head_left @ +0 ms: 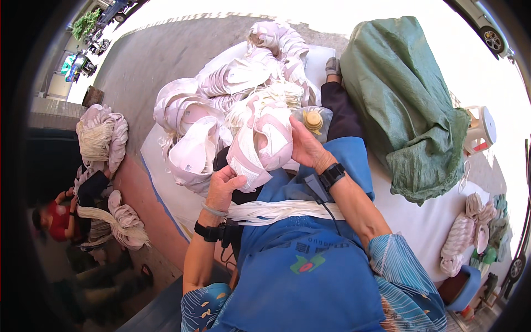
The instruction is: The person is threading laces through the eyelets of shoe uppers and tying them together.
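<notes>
Between my hands is a pale pink and white shoe upper (pixel 251 149), held above my lap. My left hand (pixel 222 187) is closed on its lower left edge, thumb on top. My right hand (pixel 307 145) grips its right side, with some fingers hidden behind it. A hank of white laces (pixel 285 212) lies across my lap on a blue apron (pixel 310 249). Just beyond the held upper, more stacked shoe uppers (pixel 238 77) are heaped with loose cream laces (pixel 271 102) among them. One upper (pixel 193 146) lies close to my left hand.
A clear container with a yellow lid (pixel 313 120) stands by my right hand. To the right are a large green sack (pixel 398 105), a white stool (pixel 482 130) and bundled uppers (pixel 467 229). A person in red (pixel 58 221) sits at the left beside more bundles (pixel 102 138).
</notes>
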`<state>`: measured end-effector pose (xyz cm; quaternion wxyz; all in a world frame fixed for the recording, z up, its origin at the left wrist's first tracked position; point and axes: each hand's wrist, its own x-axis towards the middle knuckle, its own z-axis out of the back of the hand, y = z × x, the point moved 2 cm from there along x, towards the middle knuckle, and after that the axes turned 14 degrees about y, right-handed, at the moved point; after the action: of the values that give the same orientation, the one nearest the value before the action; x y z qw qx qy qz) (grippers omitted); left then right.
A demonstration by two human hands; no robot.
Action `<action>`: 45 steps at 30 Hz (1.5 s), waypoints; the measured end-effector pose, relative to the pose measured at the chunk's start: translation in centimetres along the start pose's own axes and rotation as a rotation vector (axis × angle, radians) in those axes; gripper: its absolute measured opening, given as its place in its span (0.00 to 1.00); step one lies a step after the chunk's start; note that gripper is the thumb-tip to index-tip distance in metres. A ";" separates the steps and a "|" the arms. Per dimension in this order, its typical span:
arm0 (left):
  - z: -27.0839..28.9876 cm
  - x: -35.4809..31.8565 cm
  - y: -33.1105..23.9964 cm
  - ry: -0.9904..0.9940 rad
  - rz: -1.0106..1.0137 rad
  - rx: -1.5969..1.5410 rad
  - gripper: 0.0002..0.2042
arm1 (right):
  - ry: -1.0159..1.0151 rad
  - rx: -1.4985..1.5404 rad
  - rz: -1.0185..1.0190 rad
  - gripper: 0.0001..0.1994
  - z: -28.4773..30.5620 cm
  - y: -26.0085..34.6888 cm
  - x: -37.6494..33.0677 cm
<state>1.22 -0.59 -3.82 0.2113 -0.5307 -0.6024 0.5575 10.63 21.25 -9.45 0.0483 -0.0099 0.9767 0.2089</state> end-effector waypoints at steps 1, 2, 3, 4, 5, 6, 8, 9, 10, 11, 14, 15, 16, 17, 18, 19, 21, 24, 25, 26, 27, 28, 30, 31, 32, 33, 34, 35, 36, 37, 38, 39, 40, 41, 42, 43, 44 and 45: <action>0.3 -0.1 0.2 0.004 -0.015 -0.048 0.21 | 0.002 -0.003 0.004 0.32 0.1 -0.1 0.0; 0.4 -0.1 0.2 0.010 -0.032 -0.096 0.21 | -0.018 -0.078 -0.051 0.33 0.2 -0.1 -0.1; 0.4 0.0 0.1 0.024 -0.041 -0.091 0.21 | -0.042 -0.158 -0.099 0.33 0.4 0.2 -0.2; 0.2 0.4 0.1 0.029 -0.027 -0.113 0.22 | -0.007 -0.115 -0.089 0.33 0.3 0.7 -0.5; -0.2 0.7 0.0 0.042 -0.016 -0.135 0.22 | -0.010 -0.096 -0.073 0.32 0.0 0.9 -0.9; -1.0 0.9 -0.5 0.013 -0.036 -0.101 0.21 | 0.018 -0.113 -0.072 0.31 0.0 0.8 -0.8; -1.0 1.1 0.0 -0.038 -0.026 0.017 0.18 | 0.032 -0.115 -0.111 0.30 0.5 -0.2 -0.5; -1.2 0.8 0.1 -0.083 -0.034 0.086 0.14 | 0.027 -0.170 -0.105 0.28 0.6 -1.0 -0.2; -1.8 0.5 -0.2 -0.095 -0.019 0.155 0.11 | 0.015 -0.199 -0.115 0.26 0.2 -1.2 -0.2; -2.1 0.3 -0.2 -0.109 -0.023 0.211 0.09 | 0.010 -0.210 -0.118 0.25 0.4 -1.6 -0.1; -2.1 -0.5 0.6 -0.072 -0.115 0.314 0.10 | 0.119 -0.253 -0.138 0.24 -0.1 -2.0 -0.2; -2.1 -0.4 0.9 -0.040 -0.157 0.341 0.13 | 0.140 -0.291 -0.140 0.23 -0.9 -1.9 -0.8; -2.7 0.2 1.1 0.041 -0.230 0.339 0.18 | 0.180 -0.349 -0.100 0.23 -0.8 -2.1 -0.8; -2.5 1.1 1.8 0.088 -0.191 0.325 0.26 | 0.179 -0.467 -0.140 0.23 -0.1 -1.9 -1.5; -3.1 1.2 1.3 0.081 -0.112 0.365 0.30 | 0.216 -0.532 -0.161 0.22 -0.7 -1.7 -2.0; -3.9 1.3 0.6 0.069 -0.039 0.408 0.33 | 0.257 -0.602 -0.184 0.22 -0.9 -1.4 -2.1; -3.9 1.5 1.2 0.061 -0.064 0.677 0.38 | 0.380 -0.645 -0.130 0.21 -0.8 -1.5 -2.0; -3.9 2.5 2.0 0.170 -0.281 0.675 0.18 | 0.395 -0.648 -0.202 0.19 0.5 -1.9 -2.0; -4.4 2.6 1.5 0.173 -0.248 0.812 0.18 | 0.410 -0.676 -0.208 0.20 1.0 -2.0 -2.4; -4.7 2.8 1.2 0.174 -0.213 0.949 0.19 | 0.414 -0.723 -0.192 0.20 1.4 -2.1 -2.6; -4.3 3.0 1.4 0.169 -0.215 0.946 0.19 | 0.416 -0.726 -0.197 0.20 1.6 -2.4 -2.8; -3.5 3.6 1.7 0.205 -0.124 0.920 0.25 | 0.363 -0.657 -0.172 0.20 1.8 -2.7 -2.9; -3.2 3.8 1.9 0.237 -0.033 0.888 0.33 | 0.311 -0.587 -0.153 0.21 1.3 -2.5 -3.2; -3.4 3.8 1.5 0.252 -0.042 0.846 0.31 | 0.291 -0.566 -0.195 0.22 0.7 -1.9 -3.6; -3.4 3.0 1.3 0.247 -0.051 0.803 0.29 | 0.286 -0.544 -0.249 0.22 0.0 -2.0 -3.7; -3.4 1.9 1.3 0.219 -0.050 0.798 0.29 | 0.306 -0.545 -0.269 0.22 -0.4 -2.2 -3.5; -3.8 2.2 1.2 0.221 -0.030 0.590 0.29 | 0.308 -0.507 -0.270 0.23 0.0 -1.6 -3.8; -4.0 2.4 1.0 0.221 -0.008 0.383 0.28 | 0.311 -0.468 -0.272 0.23 0.3 -1.2 -4.0; -3.9 2.0 0.7 0.217 -0.010 0.380 0.28 | 0.313 -0.470 -0.276 0.23 -0.1 -0.7 -4.2; -3.6 1.4 0.7 0.188 0.077 0.348 0.28 | 0.279 -0.503 -0.243 0.22 -0.9 0.0 -4.4; -3.1 1.0 0.8 0.158 0.164 0.314 0.27 | 0.245 -0.535 -0.209 0.22 -1.6 0.5 -4.4; -2.6 0.6 0.9 0.151 0.162 0.310 0.27 | 0.250 -0.535 -0.215 0.22 -1.4 0.3 -4.3; -1.9 0.5 1.1 0.193 0.097 0.368 0.26 | 0.238 -0.383 -0.173 0.21 -0.1 0.3 -3.9; -1.5 0.4 1.2 0.237 0.033 0.426 0.26 | 0.224 -0.231 -0.129 0.21 1.2 0.3 -3.3; -2.0 0.4 0.6 0.231 0.032 0.429 0.26 | 0.130 -0.203 -0.099 0.21 3.7 -0.5 -2.3; -2.9 0.3 0.0 0.257 0.046 0.494 0.25 | 0.134 -0.198 -0.107 0.21 4.2 -0.6 -1.8; -3.6 0.1 -0.3 0.284 0.060 0.559 0.25 | 0.110 -0.156 -0.049 0.22 4.8 -0.6 -1.3; -3.4 0.2 0.4 0.267 0.065 0.555 0.25 | 0.090 -0.115 -0.002 0.23 4.8 -0.8 -0.9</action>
<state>4.20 1.02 -3.28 0.4074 -0.5401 -0.3770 0.6326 11.96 22.46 -14.03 0.0039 -0.0230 0.9642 0.2640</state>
